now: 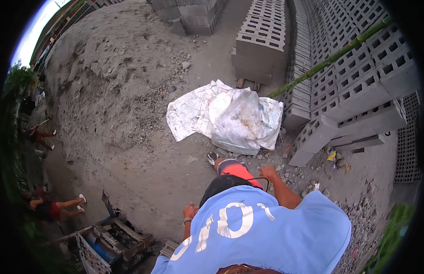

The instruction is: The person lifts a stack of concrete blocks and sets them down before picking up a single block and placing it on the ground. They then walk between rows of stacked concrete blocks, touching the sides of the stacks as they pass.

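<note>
Beside the dark bag at the waist is my left hand (190, 210), its fingers curled in; anything inside them is too small to make out. On the other side, my right hand (268, 172) is closed near a thin dark cord (262, 178) that loops from the dark waist bag (226, 186). Ahead of my feet, white woven sacks (193, 109) lie spread on the ground, with a bulky clear plastic bag (241, 121) on top of them. Neither hand touches the sacks.
A grey sand mound (102, 68) rises at the left. Stacked concrete blocks (262, 27) stand ahead and along the right, crossed by a green bamboo pole (330, 59). A wooden frame (116, 237) lies lower left, near a person (52, 208). Another person (38, 134) is farther up.
</note>
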Demonstrator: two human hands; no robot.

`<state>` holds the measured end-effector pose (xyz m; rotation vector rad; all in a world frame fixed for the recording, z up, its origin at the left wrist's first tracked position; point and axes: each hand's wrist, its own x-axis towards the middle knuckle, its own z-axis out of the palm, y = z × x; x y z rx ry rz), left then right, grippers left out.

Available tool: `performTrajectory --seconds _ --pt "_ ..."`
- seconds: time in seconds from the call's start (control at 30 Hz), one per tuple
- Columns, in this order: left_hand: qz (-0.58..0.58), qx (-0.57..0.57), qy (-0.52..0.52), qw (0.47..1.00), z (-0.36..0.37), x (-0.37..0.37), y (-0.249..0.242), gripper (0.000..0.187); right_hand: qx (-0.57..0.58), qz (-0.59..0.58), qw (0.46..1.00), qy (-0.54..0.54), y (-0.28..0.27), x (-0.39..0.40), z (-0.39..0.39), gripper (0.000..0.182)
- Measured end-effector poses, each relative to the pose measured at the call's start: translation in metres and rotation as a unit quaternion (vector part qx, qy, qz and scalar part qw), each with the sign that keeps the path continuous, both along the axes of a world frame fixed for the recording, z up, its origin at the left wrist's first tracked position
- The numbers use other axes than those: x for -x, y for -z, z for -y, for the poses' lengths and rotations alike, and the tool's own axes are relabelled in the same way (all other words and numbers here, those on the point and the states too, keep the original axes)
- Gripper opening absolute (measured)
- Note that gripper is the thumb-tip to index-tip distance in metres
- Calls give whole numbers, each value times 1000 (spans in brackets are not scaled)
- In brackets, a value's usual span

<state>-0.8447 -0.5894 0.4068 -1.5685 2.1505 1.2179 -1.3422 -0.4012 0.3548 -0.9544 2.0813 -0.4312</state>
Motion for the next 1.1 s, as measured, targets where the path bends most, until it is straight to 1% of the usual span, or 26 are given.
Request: performTrajectory --seconds 0.03,0.07,0.1,0.13,0.2,0.23,0.27,0.33,0.4,0.43,0.47,0.5,0.53,0.6,0.63,0.67,0.7,0.73,0.77,0.8,0.83,0.93,0.97,1.03,1.07,1.1 --pt "89 56 145 984 18 1 -9 29 -24 183 948 259 -4 -5 24 30" --pt "19 -51 -88 995 34 3 -5 30 -32 182 948 258 -15 -2 45 30" --pt "-51 -151 -316 935 54 3 5 32 -41 183 948 256 -29 0 65 30" --pt "-118 -237 -523 810 73 0 8 33 -49 184 948 255 -38 -3 82 29" --pt "-99 -206 -513 827 120 9 -15 35 -47 191 941 275 -46 -8 109 29" --pt "-92 -190 -506 837 148 18 -21 36 -44 192 937 287 -41 -4 121 29" --pt "-98 -186 -494 844 177 30 -26 37 -29 171 949 264 -36 0 134 29" --pt "-101 -179 -474 856 225 39 -35 38 -6 133 967 217 -8 -2 142 30" --pt "-92 -177 -435 878 271 54 -41 40 0 -8 995 102 6 -1 148 27" --pt "-87 -177 -415 888 295 63 -46 41 3 -79 996 42 -1 -4 161 26" --pt "-102 -173 -412 889 319 71 -51 41 -22 -16 994 102 -7 -7 173 26" --pt "-118 -171 -410 888 340 83 -57 41 -49 45 985 160 -31 -7 187 27" --pt "-133 -172 -410 886 356 93 -62 42 -79 103 968 216 -42 -6 199 27" --pt "-134 -143 -405 893 383 111 -76 44 -108 154 950 249 -54 -3 224 27" --pt "-136 -127 -402 897 396 118 -78 45 -121 178 940 265 -51 3 234 27" --pt "-136 -135 -407 893 404 123 -80 44 -81 79 985 131 -47 10 246 28" --pt "-135 -143 -412 889 411 127 -79 44 -37 -19 999 -9 -23 21 249 29" --pt "-134 -152 -416 886 416 125 -71 44 10 -115 982 -147 -23 28 262 30" --pt "-114 -166 -409 890 422 125 -63 43 -17 -3 999 28 -22 33 276 30" --pt "-94 -181 -400 893 425 118 -42 42 -44 107 972 203 -43 35 302 30" --pt "-73 -196 -391 896 428 110 -30 42 -69 212 901 371 -57 39 321 31" --pt "5 -252 -438 863 442 107 -23 37 -64 201 907 365 -69 57 372 32" --pt "9 -225 -341 913 452 100 -19 38 -70 200 908 362 -72 62 388 32" --pt "35 -166 -127 977 482 87 9 39 -81 196 910 356 -78 72 423 33" --pt "55 -121 -17 991 500 85 21 40 -82 188 924 323 -63 77 433 33" --pt "95 -69 103 988 525 88 30 41 -79 180 937 290 -43 85 442 34"
